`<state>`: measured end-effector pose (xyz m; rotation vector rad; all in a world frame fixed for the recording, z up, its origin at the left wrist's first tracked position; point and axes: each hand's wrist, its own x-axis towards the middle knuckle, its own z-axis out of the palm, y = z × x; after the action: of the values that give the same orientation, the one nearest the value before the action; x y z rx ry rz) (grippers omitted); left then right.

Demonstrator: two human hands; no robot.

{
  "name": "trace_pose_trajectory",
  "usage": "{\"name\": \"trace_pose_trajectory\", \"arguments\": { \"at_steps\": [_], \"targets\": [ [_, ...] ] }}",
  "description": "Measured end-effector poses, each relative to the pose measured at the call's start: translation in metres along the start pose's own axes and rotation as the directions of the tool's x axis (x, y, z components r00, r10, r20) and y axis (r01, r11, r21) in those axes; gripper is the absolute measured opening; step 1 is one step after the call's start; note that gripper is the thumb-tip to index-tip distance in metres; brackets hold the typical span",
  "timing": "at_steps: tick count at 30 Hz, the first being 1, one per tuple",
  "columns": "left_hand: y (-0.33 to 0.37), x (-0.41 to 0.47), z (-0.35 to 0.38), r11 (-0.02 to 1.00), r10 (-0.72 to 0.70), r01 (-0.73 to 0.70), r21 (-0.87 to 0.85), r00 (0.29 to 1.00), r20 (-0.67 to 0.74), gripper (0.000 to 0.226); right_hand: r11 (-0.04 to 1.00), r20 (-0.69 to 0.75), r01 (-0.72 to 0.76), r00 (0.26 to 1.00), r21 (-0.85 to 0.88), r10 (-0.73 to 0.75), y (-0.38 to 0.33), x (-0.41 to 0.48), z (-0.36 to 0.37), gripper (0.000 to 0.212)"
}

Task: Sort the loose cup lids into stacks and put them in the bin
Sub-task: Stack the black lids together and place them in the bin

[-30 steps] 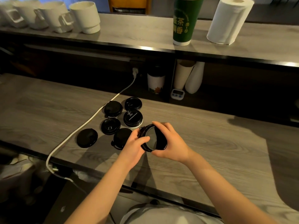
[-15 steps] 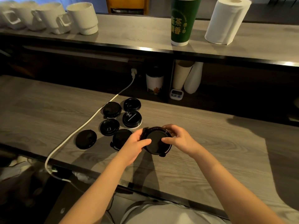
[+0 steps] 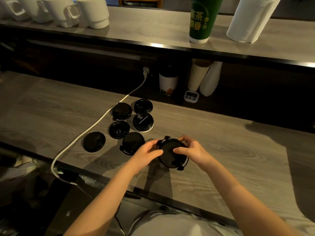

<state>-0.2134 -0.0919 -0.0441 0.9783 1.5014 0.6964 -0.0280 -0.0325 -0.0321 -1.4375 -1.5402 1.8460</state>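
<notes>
Counter (image 3: 238,150) — left hand (image 3: 146,154), right hand (image 3: 192,150) grip lids (image 3: 170,159) near front edge.

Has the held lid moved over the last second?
Yes. The held lid tipped from on edge to flat and drifted right, away from the nearest loose lid on the counter.

We see a dim, warm-toned view: glare streaks the metal edge of the upper grey shelf (image 3: 158,45), shadows cross the grey wood-grain counter (image 3: 230,137), and lines bow at the borders.

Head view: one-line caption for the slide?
Left hand and right hand grip black lids at the grey counter; loose lids lie beside a white cable.
</notes>
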Motion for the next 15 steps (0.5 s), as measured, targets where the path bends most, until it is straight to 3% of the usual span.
{"name": "trace_pose_trajectory", "arguments": {
  "at_steps": [3, 6, 8, 10, 15],
  "targets": [
    [-0.003, 0.011, -0.019, 0.965, 0.092, -0.016, 0.263, 0.956, -0.278, 0.053, 1.0, -0.063, -0.008, 0.998, -0.012, 0.007, 0.0, 0.005, -0.001, 0.022],
    [-0.011, 0.026, -0.044, 0.787, 0.086, 0.223, 0.575, 0.884, -0.46, 0.075, 1.0, -0.108, -0.004, 0.994, -0.013, 0.002, 0.0, 0.008, -0.002, 0.026],
    [-0.017, 0.035, -0.056, 0.736, -0.083, 0.386, 0.556, 0.867, -0.492, 0.093, 1.0, -0.148, 0.002, 0.989, -0.009, -0.003, 0.0, 0.009, -0.004, 0.03],
    [-0.023, 0.042, -0.059, 0.721, -0.183, 0.459, 0.518, 0.848, -0.497, 0.103, 1.0, -0.177, 0.009, 0.984, -0.002, -0.009, 0.0, 0.009, -0.006, 0.032],
    [-0.03, 0.047, -0.051, 0.684, -0.164, 0.471, 0.557, 0.844, -0.511, 0.102, 1.0, -0.225, 0.015, 0.974, -0.013, -0.018, 0.004, 0.008, -0.013, 0.033]
  ]
}}
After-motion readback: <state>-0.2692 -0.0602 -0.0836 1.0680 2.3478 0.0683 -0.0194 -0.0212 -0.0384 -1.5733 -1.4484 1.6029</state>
